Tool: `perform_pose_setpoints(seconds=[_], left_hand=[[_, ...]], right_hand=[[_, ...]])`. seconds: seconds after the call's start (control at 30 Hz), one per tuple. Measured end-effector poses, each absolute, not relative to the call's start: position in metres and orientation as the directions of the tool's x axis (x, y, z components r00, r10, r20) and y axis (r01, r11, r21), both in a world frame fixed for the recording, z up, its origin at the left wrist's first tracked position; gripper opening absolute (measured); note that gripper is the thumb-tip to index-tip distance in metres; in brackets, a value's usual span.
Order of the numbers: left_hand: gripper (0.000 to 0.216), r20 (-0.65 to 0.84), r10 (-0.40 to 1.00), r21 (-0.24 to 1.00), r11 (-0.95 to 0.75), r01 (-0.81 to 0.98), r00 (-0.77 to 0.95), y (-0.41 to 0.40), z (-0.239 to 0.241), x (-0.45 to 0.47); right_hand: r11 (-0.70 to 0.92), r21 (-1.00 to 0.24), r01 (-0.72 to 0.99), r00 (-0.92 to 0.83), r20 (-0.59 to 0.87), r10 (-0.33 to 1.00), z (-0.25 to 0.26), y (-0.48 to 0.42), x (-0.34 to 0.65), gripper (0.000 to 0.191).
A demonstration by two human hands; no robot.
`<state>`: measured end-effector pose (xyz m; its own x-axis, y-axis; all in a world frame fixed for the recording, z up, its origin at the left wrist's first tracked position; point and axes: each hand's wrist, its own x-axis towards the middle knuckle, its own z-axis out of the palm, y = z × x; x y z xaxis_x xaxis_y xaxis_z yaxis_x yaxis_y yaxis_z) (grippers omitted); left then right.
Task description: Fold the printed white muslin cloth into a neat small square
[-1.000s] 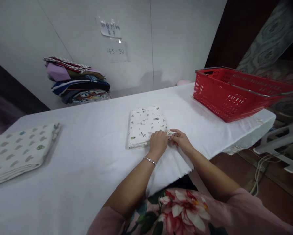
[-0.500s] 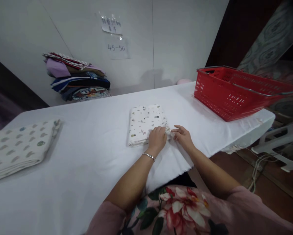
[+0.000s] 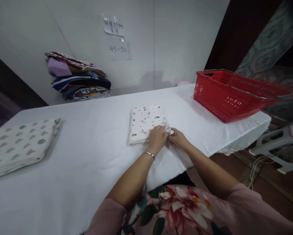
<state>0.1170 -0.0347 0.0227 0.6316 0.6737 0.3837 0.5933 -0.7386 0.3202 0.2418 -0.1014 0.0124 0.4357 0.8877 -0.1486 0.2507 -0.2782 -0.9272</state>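
Note:
A folded white cloth (image 3: 144,119) with small printed figures lies on the white-covered table in front of me. My left hand (image 3: 158,137) is closed on the gathered right-hand edge of this cloth, near its front corner. Just to the right, my right hand (image 3: 178,138) has its fingers bent and pinched at the same bunched edge, where a bit of white fabric stands up. The fingertips of both hands are partly hidden in the folds.
A second folded cloth (image 3: 21,143) with grey prints lies at the left. A red basket (image 3: 217,98) stands at the right end of the table (image 3: 87,169). Stacked folded fabrics (image 3: 80,78) sit at the back left by the wall. A white stool (image 3: 281,147) stands beyond the right edge.
My right hand has closed from loosely spread fingers into a pinch at the cloth's edge. My left hand stays where it was. The view has shifted slightly.

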Motion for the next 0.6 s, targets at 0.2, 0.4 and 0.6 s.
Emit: perform_pose_setpoints(seconds=[0.2,0.4,0.6], left_hand=[[0.007,0.390,0.673,0.331,-0.739,0.587,0.628,-0.0343,0.0234,0.1162],[0.007,0.384,0.693,0.356,-0.721,0.594,0.611,-0.0323,0.0249,0.1158],[0.009,0.438,0.667,0.316,-0.741,0.592,0.602,-0.0343,0.0266,0.1142]], right_hand=[[-0.357,-0.928,-0.106,0.427,-0.367,0.827,0.0185,-0.1063,0.2392,0.072],[-0.331,-0.943,0.021,0.503,-0.276,0.819,0.0202,-0.1056,0.2389,0.072],[-0.398,-0.915,-0.063,0.370,-0.391,0.843,0.0216,-0.1000,0.2359,0.073]])
